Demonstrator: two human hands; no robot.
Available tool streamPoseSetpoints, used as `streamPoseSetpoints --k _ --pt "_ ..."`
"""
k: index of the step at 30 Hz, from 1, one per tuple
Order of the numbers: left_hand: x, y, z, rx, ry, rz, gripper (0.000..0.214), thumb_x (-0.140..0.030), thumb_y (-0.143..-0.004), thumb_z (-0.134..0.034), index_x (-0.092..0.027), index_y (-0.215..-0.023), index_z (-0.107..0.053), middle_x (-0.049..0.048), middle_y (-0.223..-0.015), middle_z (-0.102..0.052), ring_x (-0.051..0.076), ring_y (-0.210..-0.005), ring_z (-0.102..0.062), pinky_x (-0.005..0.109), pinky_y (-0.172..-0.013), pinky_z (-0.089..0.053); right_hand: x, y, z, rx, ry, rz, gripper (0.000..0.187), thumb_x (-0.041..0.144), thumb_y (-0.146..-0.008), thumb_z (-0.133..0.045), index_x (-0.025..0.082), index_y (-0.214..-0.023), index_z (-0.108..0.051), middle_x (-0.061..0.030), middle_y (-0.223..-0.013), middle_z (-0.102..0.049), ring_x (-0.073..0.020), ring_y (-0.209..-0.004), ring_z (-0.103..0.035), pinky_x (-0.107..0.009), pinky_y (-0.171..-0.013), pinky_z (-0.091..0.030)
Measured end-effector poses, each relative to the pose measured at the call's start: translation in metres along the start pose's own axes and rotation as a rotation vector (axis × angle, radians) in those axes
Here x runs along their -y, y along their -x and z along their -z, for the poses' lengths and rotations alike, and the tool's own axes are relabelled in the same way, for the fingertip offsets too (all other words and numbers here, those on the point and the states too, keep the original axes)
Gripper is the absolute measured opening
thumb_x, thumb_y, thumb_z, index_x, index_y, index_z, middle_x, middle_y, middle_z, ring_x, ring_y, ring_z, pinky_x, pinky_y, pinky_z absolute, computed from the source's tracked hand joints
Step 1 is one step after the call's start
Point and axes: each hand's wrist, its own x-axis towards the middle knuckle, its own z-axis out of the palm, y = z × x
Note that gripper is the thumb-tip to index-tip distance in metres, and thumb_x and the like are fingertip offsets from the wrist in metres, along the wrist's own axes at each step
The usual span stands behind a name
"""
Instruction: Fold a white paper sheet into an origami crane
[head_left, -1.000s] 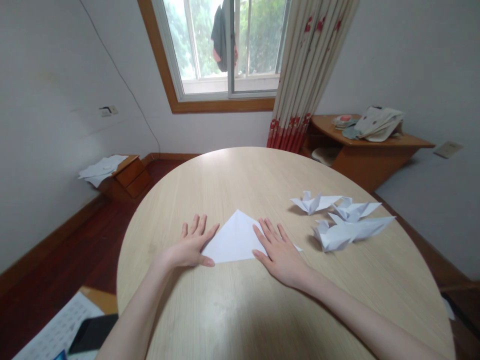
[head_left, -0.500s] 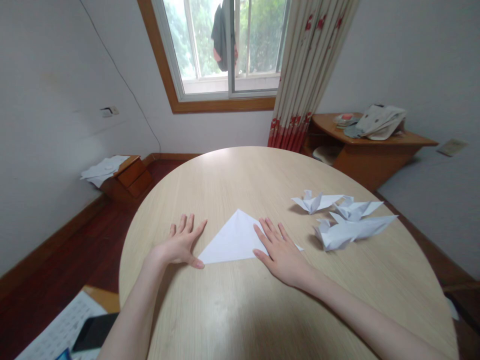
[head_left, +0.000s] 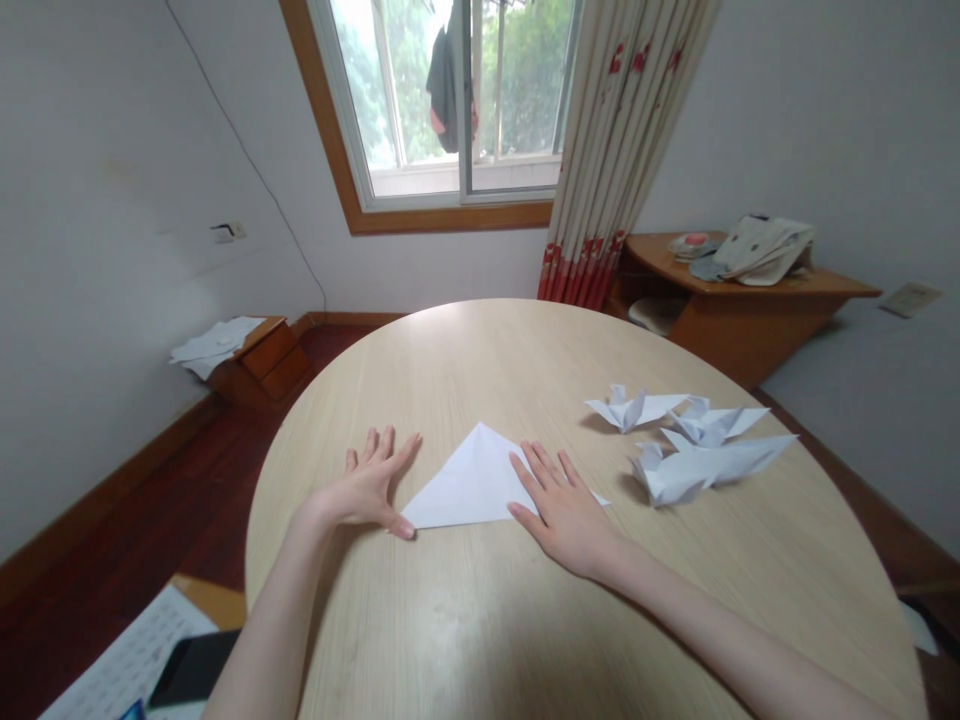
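A white sheet of paper folded into a triangle point(head_left: 472, 485) lies flat on the round wooden table point(head_left: 525, 620), its apex pointing away from me. My left hand point(head_left: 367, 490) rests flat beside the triangle's left corner, fingers spread, thumb tip touching that corner. My right hand point(head_left: 562, 505) lies flat on the right half of the triangle, fingers stretched out and pressing it down; the right corner peeks out past the hand.
Three folded white paper birds point(head_left: 686, 450) sit on the table to the right of my hands. A wooden side table point(head_left: 742, 295) with a bag stands by the curtain. Papers and a dark phone point(head_left: 187, 670) lie low at the left.
My left hand slid off the triangle's left side to its left corner, then stayed there. The right hand kept its place on the paper.
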Motion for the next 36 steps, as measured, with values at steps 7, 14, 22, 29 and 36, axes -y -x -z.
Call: streamPoseSetpoints --k 7,14,22,29,36 --pt "-0.038 -0.016 -0.018 -0.3 -0.077 -0.17 0.069 -0.053 -0.096 -0.032 -0.017 -0.151 -0.011 0.0135 -0.156 0.0 0.028 -0.144 0.006 0.06 -0.112 0.002 0.001 0.0 0.001 0.005 0.004 -0.004 0.066 0.053 -0.097 -0.026 0.01 -0.146 -0.032 -0.019 -0.152 -0.028 -0.0295 -0.142 -0.021 -0.054 -0.114 -0.019" --pt "-0.061 -0.037 -0.056 -0.434 -0.184 -0.387 0.055 -0.041 -0.102 -0.016 -0.01 -0.146 -0.028 0.0135 -0.153 -0.025 0.021 -0.144 -0.015 0.044 -0.118 -0.016 0.001 0.0 0.003 -0.007 -0.018 0.013 0.063 0.05 -0.097 -0.026 0.01 -0.146 -0.033 -0.0185 -0.152 -0.028 -0.0284 -0.142 -0.019 -0.054 -0.114 -0.018" --pt "-0.062 -0.04 -0.06 -0.372 -0.205 -0.33 0.062 -0.052 -0.099 -0.015 -0.016 -0.15 -0.02 0.0122 -0.157 -0.011 0.025 -0.145 -0.005 0.051 -0.116 -0.013 -0.005 -0.002 0.01 0.082 -0.083 0.034 0.052 0.035 -0.098 -0.034 0.016 -0.147 -0.032 -0.0162 -0.154 -0.023 -0.0276 -0.143 -0.013 -0.055 -0.114 -0.016" --pt "-0.054 -0.039 -0.046 -0.268 -0.191 -0.274 0.06 -0.053 -0.099 -0.014 -0.022 -0.151 -0.015 0.007 -0.158 -0.003 0.028 -0.145 0.004 0.059 -0.114 -0.003 -0.015 -0.003 0.015 0.092 -0.108 0.008 0.05 0.023 -0.097 -0.033 0.025 -0.147 -0.031 -0.0108 -0.155 -0.023 -0.0274 -0.143 -0.01 -0.059 -0.113 -0.012" --pt "-0.012 -0.038 -0.036 -0.198 -0.119 -0.106 0.06 -0.053 -0.098 -0.022 -0.027 -0.151 -0.012 0.0102 -0.157 0.005 0.034 -0.142 0.01 0.064 -0.11 -0.004 -0.016 -0.003 0.009 0.051 -0.144 -0.042 0.053 0.018 -0.095 -0.03 0.022 -0.148 -0.029 -0.01 -0.155 -0.024 -0.0235 -0.143 -0.012 -0.055 -0.115 -0.013"
